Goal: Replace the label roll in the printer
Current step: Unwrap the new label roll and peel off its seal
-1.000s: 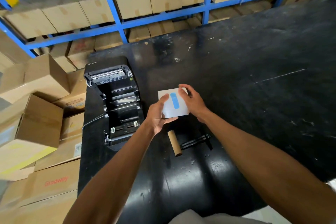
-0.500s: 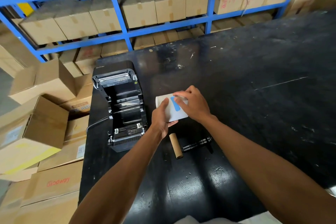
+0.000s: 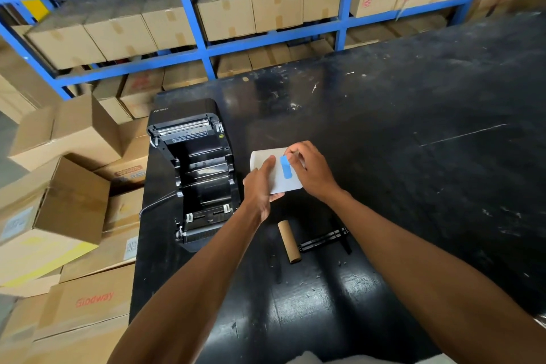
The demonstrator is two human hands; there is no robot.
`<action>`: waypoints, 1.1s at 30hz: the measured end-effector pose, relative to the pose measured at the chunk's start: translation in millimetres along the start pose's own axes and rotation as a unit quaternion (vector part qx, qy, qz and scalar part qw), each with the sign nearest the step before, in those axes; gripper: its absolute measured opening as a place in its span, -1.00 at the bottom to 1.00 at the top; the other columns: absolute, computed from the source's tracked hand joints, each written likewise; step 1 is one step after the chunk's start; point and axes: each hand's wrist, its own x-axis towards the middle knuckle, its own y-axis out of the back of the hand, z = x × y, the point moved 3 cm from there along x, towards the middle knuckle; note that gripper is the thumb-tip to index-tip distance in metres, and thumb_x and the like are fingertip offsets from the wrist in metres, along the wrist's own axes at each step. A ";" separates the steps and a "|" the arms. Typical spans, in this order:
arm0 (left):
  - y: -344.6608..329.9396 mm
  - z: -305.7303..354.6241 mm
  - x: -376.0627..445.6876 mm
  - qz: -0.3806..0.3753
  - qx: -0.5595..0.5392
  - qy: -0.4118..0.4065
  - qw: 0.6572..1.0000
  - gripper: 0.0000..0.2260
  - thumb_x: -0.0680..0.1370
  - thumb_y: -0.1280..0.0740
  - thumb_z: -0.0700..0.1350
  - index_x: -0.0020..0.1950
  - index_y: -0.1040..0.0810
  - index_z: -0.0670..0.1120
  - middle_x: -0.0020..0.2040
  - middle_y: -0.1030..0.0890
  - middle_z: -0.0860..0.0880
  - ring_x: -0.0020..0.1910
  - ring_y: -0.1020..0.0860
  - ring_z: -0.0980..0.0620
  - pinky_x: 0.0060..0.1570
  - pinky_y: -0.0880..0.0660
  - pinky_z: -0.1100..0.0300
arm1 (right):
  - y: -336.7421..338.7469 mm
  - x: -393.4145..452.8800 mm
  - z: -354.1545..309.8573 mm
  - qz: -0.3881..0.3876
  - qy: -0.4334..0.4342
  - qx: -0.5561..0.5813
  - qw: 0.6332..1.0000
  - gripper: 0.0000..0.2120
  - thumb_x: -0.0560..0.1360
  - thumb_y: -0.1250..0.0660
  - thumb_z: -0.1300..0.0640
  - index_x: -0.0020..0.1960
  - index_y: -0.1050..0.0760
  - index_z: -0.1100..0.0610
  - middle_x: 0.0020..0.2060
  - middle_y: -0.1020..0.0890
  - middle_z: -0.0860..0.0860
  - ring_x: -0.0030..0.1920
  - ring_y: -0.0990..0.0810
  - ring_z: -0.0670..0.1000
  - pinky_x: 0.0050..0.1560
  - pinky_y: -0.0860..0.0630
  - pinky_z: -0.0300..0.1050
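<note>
A: Holding the new label roll (image 3: 277, 171) above the counter (image 3: 413, 186), just right of the open printer (image 3: 201, 174), the person had both hands on it. What was each one doing?

B: The left hand (image 3: 260, 186) wrapped around the near end, its grip closed on the body of the roll. The right hand (image 3: 313, 171) had its fingertips (image 3: 291, 154) pinched narrow at the top of the blue tape strip (image 3: 285, 167) that sealed the loose end.

A: How would that roll have handled?

B: Light, I judged, and firm as a whole since it was wound tight, but the outer layers were thin paper that could crease or unspool once the tape came off. The smooth wrap looked a little slippery.

A: So where should it have been taken?

B: Around the middle with the whole palm, or by the two flat ends, keeping a thumb on the free edge. Squeezing hard risked denting it.

A: And the rest?

B: The empty cardboard core (image 3: 289, 241) and the black spindle (image 3: 323, 239) lay on the counter nearer the person, touching at one end.
</note>
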 end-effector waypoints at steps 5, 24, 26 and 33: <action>0.3 -9.2 2.3 -0.001 -0.006 0.017 1.000 -0.56 0.56 -0.35 0.13 0.31 -0.54 -0.14 0.20 -0.66 -0.18 0.14 -0.66 -0.16 -0.08 -0.63 0.01 | 1.7 -6.1 7.7 -0.041 0.027 -0.012 0.999 -0.88 0.57 -0.32 0.14 0.04 -0.46 -0.06 0.06 -0.55 -0.15 0.05 -0.48 -0.07 -0.01 -0.46 -0.22; 5.9 -38.8 20.2 0.063 0.023 0.061 0.996 -0.46 0.48 -0.45 0.10 0.36 -0.48 -0.16 0.26 -0.59 -0.16 0.18 -0.61 -0.17 -0.01 -0.65 -0.13 | 34.9 -82.1 138.2 -0.100 -0.289 -0.176 0.936 -0.83 0.59 -0.23 0.22 0.12 -0.47 0.01 0.12 -0.63 0.03 0.16 -0.57 0.15 0.18 -0.44 0.06; 4.6 -41.4 21.4 0.058 0.015 0.065 0.996 -0.47 0.48 -0.45 0.09 0.35 -0.50 -0.16 0.24 -0.61 -0.17 0.17 -0.62 -0.17 0.00 -0.65 -0.14 | 36.1 -86.4 145.2 -0.119 -0.279 -0.221 0.927 -0.75 0.54 -0.21 0.30 0.07 -0.45 -0.04 0.10 -0.62 0.01 0.16 -0.55 0.15 0.16 -0.42 0.06; 3.9 -45.7 24.9 0.037 -0.005 0.077 0.996 -0.50 0.49 -0.44 0.09 0.33 -0.51 -0.13 0.20 -0.64 -0.16 0.14 -0.63 -0.17 -0.03 -0.64 -0.08 | 31.9 -86.7 155.4 -0.166 -0.256 -0.249 0.919 -0.72 0.52 -0.22 0.30 -0.02 -0.42 -0.11 -0.07 -0.60 -0.13 0.10 -0.51 0.08 0.09 -0.37 0.01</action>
